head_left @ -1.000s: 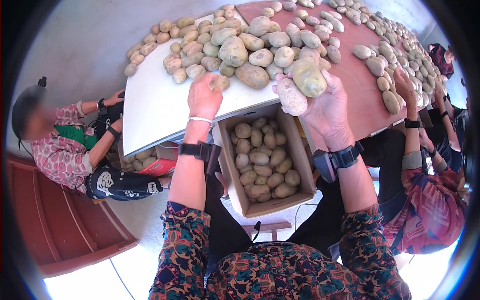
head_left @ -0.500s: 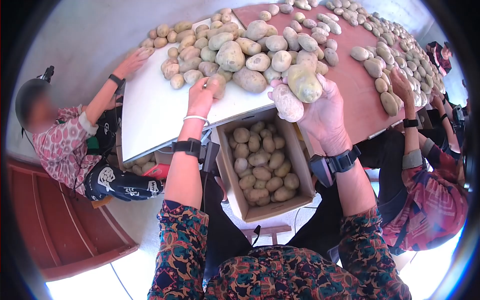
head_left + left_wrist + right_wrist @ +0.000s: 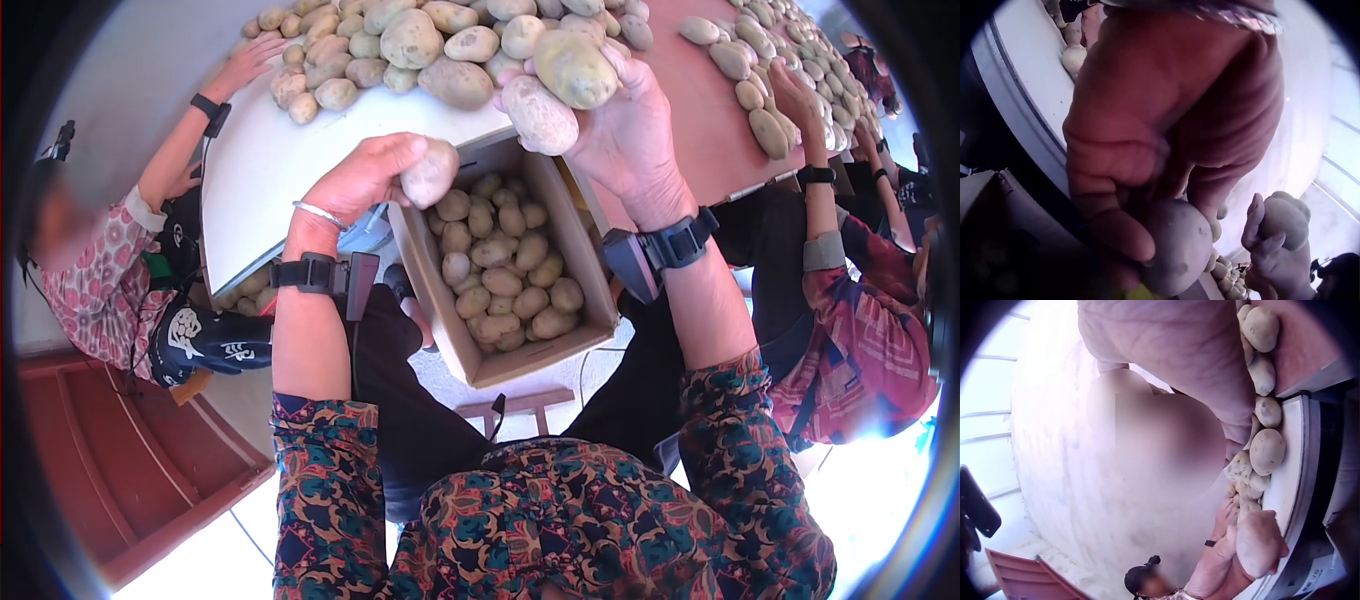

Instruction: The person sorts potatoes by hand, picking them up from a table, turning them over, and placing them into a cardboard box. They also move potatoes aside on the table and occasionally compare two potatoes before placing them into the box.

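Pinched between thumb and fingers of my left hand [image 3: 365, 175] is a pale oval potato [image 3: 430, 173], over the box's upper left corner. That potato [image 3: 1179, 247] fills the lower middle of the left wrist view. My right hand [image 3: 630, 135] is palm up and grips two potatoes side by side, a large yellowish one [image 3: 576, 70] and a pinkish one [image 3: 540, 115], above the box's upper right corner. Below both hands, a cardboard box [image 3: 540, 362] holds many potatoes [image 3: 502, 282].
A potato pile [image 3: 410, 40] lies on the white tabletop [image 3: 262, 190]; more potatoes [image 3: 750, 60] cover the red tabletop [image 3: 690, 120]. At the left a person in a pink patterned shirt [image 3: 100, 270] reaches onto the table. Another person in a red shirt [image 3: 870, 340] sits at the right.
My left hand has lifted its potato off the tabletop and brought it toward the box. My right hand still grips its two potatoes. The person at the left has reached onto the table.
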A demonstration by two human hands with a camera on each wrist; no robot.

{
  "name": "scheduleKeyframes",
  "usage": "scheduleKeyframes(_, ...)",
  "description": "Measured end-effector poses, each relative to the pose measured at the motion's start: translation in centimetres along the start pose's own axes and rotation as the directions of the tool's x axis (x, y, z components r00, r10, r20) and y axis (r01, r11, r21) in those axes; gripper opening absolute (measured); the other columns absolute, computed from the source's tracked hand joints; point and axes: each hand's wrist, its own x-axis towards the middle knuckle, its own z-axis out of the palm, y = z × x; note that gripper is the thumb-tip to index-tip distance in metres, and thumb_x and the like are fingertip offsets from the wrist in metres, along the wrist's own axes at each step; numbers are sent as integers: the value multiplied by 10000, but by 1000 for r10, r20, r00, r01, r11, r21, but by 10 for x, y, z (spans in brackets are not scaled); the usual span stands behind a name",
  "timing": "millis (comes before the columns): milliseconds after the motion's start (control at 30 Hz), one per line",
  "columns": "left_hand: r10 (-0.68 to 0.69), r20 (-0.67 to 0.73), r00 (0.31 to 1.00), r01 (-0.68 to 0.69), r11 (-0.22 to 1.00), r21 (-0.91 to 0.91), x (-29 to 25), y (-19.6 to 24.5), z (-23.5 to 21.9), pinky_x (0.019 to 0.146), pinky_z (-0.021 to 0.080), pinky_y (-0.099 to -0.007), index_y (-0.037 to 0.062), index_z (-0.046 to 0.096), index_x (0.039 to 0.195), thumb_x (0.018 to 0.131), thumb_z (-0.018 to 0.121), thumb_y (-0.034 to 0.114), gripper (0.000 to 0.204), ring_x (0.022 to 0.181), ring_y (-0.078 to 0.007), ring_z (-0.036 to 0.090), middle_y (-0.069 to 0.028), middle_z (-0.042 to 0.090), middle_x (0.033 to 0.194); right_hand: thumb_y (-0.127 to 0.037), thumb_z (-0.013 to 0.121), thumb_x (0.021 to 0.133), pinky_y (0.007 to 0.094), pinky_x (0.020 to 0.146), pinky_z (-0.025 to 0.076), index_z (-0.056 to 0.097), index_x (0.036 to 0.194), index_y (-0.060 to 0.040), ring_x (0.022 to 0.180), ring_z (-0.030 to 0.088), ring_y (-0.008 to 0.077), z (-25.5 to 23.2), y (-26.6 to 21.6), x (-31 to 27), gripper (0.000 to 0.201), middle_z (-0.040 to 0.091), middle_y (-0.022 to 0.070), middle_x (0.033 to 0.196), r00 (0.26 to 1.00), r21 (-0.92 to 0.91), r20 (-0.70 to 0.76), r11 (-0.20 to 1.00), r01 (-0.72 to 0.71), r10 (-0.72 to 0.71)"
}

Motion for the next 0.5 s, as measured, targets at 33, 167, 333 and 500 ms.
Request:
scheduleKeyframes(33, -89, 42, 995, 80, 979, 185, 0, -1, 4, 633, 543, -272, 23, 628, 1184, 972, 578, 439, 470, 851, -126, 638, -56, 674, 1012, -429, 525, 943, 540, 1111, 383, 458, 1348, 23, 1282, 499, 396, 1, 0, 0, 611, 561, 218, 1271, 1000, -13, 10, 1000, -14, 14)
scheduleKeyframes(167, -273, 130, 953, 196, 885, 422, 9, -19, 17, 609, 526, -238, 43, 643, 1175, 980, 573, 384, 399, 800, -113, 626, -41, 667, 950, -400, 469, 992, 351, 700, 551, 559, 1182, -32, 898, 659, 251, 33, 3, -5, 424, 650, 101, 1030, 994, -46, -61, 995, 86, -88)
scheduleKeyframes(333, -436, 156, 886, 304, 802, 514, 8, -21, 48, 624, 583, -318, -27, 652, 1033, 959, 598, 332, 370, 887, -185, 670, -117, 678, 978, -432, 511, 960, 395, 767, 553, 548, 1182, -74, 956, 636, 257, 15, 1, -3, 424, 607, 68, 1066, 997, -91, 61, 995, 47, -42)
scheduleKeyframes(500, -643, 132, 754, 382, 593, 708, 10, -29, 70, 615, 589, -307, -52, 651, 860, 930, 617, 186, 251, 678, -206, 709, -136, 704, 788, -435, 519, 959, 394, 800, 553, 569, 1092, -91, 935, 630, 252, 6, 11, 22, 372, 603, 59, 1047, 901, 145, 419, 988, 57, -114)
